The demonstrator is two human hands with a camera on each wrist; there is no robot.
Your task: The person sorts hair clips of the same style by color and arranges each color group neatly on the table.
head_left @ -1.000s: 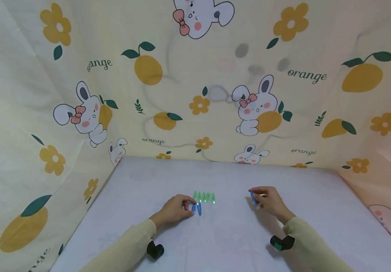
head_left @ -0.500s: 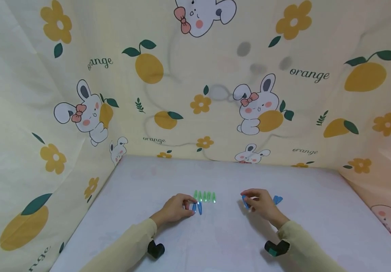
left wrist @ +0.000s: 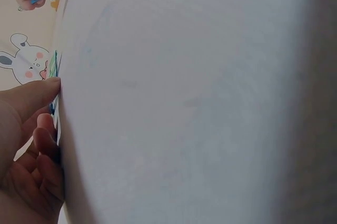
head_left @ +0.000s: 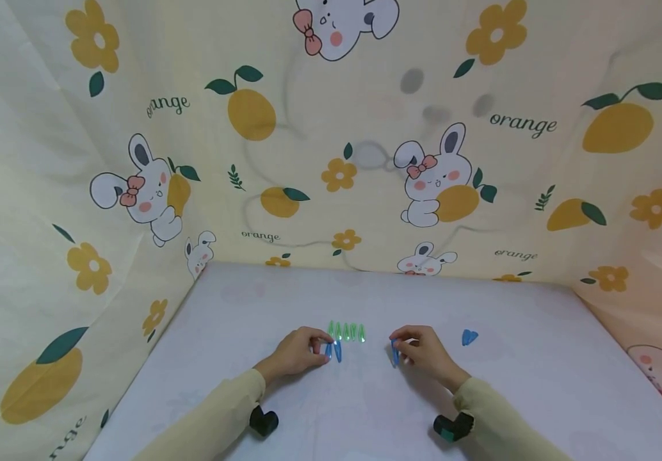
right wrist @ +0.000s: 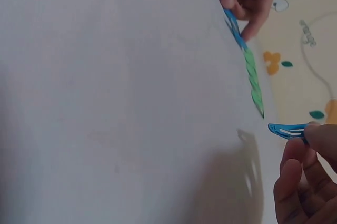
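Observation:
My right hand [head_left: 423,351] pinches a blue snap hair clip [right wrist: 287,129] between thumb and fingers, held just above the table right of the row. On the table, my left hand [head_left: 298,349] has thumb and index finger at the two ends of a blue hair clip [head_left: 328,351]. Beside that one lies another blue hair clip [head_left: 339,351], apart from the fingers. Behind them several green hair clips [head_left: 346,331] stand side by side in a row. In the left wrist view the left hand [left wrist: 31,139] mostly hides the clips.
A small pile of blue hair clips [head_left: 469,337] lies to the right of the right hand. A white cloth covers the table [head_left: 360,410]. Printed fabric walls [head_left: 308,141] rise at the back and sides. Each wrist wears a black camera mount [head_left: 454,427].
My right hand has moved left with its blue hair clip, closer to the row, uncovering the pile of blue clips on the right. The left hand stays in place.

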